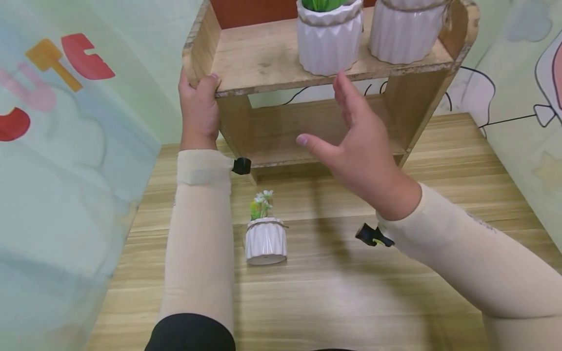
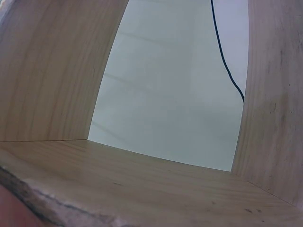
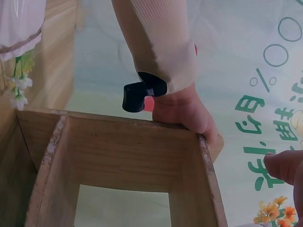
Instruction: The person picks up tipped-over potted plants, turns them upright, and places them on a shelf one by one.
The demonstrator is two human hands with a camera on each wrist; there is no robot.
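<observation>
Wooden floor (image 1: 333,292), left hand (image 1: 199,114) fingers curled gripping shelf (image 1: 263,58) corner, right hand (image 1: 362,151) spread, empty, near it.

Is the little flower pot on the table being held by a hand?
No, the pot stands alone on the table, with neither hand touching it.

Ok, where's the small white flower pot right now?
In the head view the small white flower pot stands on the wooden table, in front of the shelf, just right of the left forearm.
</observation>
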